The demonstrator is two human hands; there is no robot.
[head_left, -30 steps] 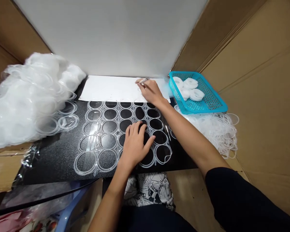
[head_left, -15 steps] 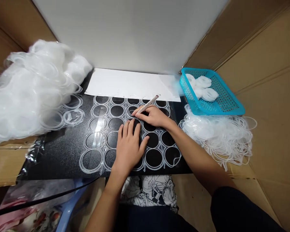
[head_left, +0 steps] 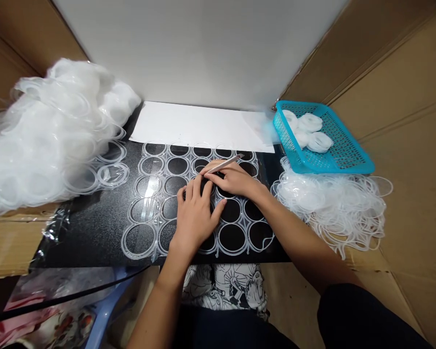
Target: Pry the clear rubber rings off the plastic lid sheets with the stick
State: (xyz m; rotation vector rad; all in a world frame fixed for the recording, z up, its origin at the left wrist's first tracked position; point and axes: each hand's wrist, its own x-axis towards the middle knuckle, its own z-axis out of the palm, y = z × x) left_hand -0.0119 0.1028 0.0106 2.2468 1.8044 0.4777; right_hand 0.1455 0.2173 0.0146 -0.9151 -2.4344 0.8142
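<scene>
A translucent sheet of joined rings lies on the black work surface. My left hand rests on the sheet with its fingers spread, holding nothing. Just behind it, my right hand grips a slim whitish pen-like tool, whose tip is hidden at the fingertips, over a ring in the sheet's second row from the back. The fingertips of both hands are close together. A loose curl of strip lies in the ring at the sheet's front right corner.
On the left is a large heap of ring sheets. White paper lies behind the sheet. At the right, a blue basket holds several white ring bundles, with a pile of thin loose rings in front. Cardboard walls stand on both sides.
The tool in my right hand has tipped lower, its rear end now further right and nearer the sheet. My left hand has barely shifted. The whole view has moved slightly.
</scene>
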